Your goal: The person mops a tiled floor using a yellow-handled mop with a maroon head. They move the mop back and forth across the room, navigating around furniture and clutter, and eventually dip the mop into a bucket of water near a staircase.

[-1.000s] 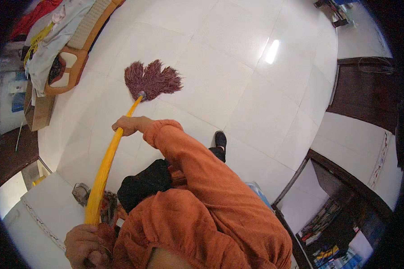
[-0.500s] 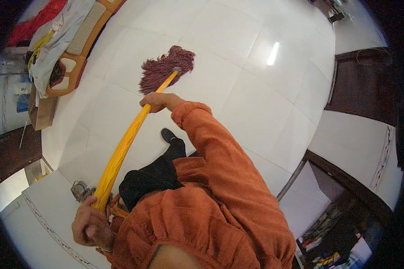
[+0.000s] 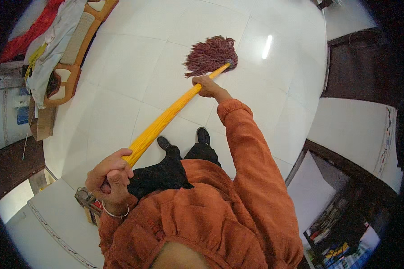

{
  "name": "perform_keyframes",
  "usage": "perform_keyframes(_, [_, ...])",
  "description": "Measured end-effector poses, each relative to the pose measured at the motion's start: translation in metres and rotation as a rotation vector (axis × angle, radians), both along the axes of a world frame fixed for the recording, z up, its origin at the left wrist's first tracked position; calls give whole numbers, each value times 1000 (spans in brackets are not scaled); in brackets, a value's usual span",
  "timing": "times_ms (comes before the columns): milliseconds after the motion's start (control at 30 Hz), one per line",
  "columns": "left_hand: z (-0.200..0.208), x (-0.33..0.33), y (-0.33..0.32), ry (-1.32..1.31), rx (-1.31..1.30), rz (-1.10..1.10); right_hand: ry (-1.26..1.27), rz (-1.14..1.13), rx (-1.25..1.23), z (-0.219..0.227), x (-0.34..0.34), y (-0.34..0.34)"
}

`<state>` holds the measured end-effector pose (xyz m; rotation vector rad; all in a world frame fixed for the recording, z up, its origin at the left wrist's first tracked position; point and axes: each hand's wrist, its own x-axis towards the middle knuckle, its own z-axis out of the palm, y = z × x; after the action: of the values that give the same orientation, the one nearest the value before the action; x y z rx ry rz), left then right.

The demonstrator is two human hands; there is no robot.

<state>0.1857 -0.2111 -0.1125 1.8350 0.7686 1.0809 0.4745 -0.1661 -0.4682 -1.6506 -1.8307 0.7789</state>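
A mop with a yellow wood-grained handle (image 3: 166, 117) slants across in front of me, from lower left to upper right. Its dark maroon mop head (image 3: 208, 56) lies spread on the white tiled floor (image 3: 175, 58), strands trailing left. Low on the left, my left hand (image 3: 110, 175) is closed round the top end of the handle; a thin bangle circles that wrist. My right hand (image 3: 206, 86) grips the handle farther down, close to the mop head. Both shoes (image 3: 203, 136) show on the floor below the handle.
A sofa with orange-brown trim (image 3: 72, 67), draped with cloths, stands on the left beside a cardboard box (image 3: 43, 121). Dark doorways (image 3: 357, 67) line the right wall. A small metal object (image 3: 86, 197) is behind my left hand.
The mop head has swept right across the floor, and my right hand has moved right with it. My left hand has risen and shifted slightly right. A second shoe has come into view.
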Motion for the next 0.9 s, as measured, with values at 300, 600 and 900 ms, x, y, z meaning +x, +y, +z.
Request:
perform_keyframes(300, [22, -53, 1, -78, -71, -103, 44, -318, 78, 5, -74, -68])
perform_keyframes(600, [64, -215, 6, -62, 39, -54, 170, -297, 197, 19, -280, -42])
perform_keyframes(900, [101, -372, -5, 58, 148, -169, 383, -147, 318, 36, -471, -4])
